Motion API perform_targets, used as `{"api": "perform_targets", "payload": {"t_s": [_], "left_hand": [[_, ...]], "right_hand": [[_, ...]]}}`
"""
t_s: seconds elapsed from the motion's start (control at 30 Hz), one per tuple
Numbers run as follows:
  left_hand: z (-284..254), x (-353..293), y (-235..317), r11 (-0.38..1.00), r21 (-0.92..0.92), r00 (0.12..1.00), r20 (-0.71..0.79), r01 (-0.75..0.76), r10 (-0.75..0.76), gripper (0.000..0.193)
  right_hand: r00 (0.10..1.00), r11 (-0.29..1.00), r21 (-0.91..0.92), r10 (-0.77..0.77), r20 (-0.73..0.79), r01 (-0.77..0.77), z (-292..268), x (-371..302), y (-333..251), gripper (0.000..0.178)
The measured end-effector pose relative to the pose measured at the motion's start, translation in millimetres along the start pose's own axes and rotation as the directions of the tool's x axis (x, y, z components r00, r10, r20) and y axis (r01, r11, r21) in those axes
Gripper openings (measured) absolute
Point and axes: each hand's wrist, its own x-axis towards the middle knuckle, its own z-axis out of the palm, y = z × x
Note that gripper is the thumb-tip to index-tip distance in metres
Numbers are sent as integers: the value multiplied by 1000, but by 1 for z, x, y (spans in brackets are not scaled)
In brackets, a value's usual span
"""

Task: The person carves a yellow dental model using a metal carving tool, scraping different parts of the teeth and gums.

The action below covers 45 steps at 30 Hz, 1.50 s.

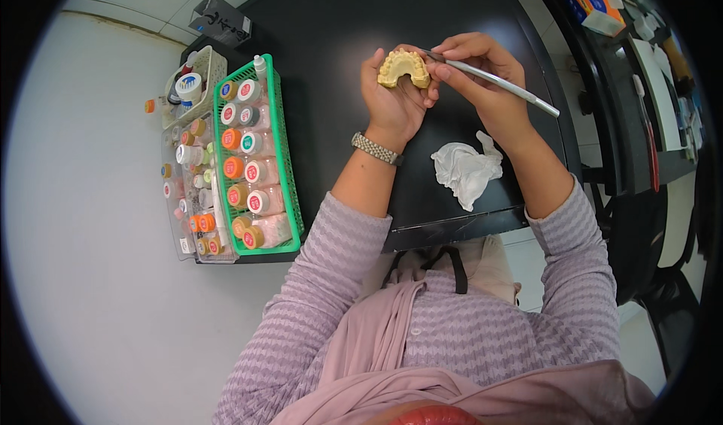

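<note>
My left hand holds a yellowish dental cast, a horseshoe-shaped arch with a row of teeth, above the black table. The fingers curl behind and around its right end. In my right hand is a slim silver knife handle, gripped like a pen. Its dark tip reaches to the upper right side of the cast; whether it touches cannot be made out. A crumpled white tissue lies on the table below my hands.
To the left stands a green basket of lidded bottles, beside a clear tray of small jars and a pale basket. A dark box sits at the far left corner. Rightward, another black desk holds a tissue pack and a toothbrush.
</note>
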Motion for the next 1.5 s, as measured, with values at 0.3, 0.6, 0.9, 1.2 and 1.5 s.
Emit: {"api": "perform_targets", "payload": {"t_s": [0.3, 0.6, 0.9, 1.2, 1.5], "left_hand": [[2, 2, -3, 938, 249, 931, 214, 242, -297, 62], [3, 7, -3, 890, 177, 900, 44, 420, -434, 69], [4, 9, 0, 866, 121, 869, 45, 485, -493, 69], [2, 9, -2, 863, 165, 866, 74, 478, -494, 63], [5, 9, -1, 865, 194, 869, 94, 463, -486, 59]], "right_hand": [[959, 906, 340, 280, -40, -251, -35, 6, 13, 11], [937, 882, 323, 345, 56, -345, -37, 7, 19, 9], [949, 948, -51, 311, -60, -314, -26, 7, 10, 19], [991, 971, -207, 128, 42, -116, -23, 2, 20, 21], [989, 977, -184, 122, 82, -106, -25, 4, 18, 20]]}}
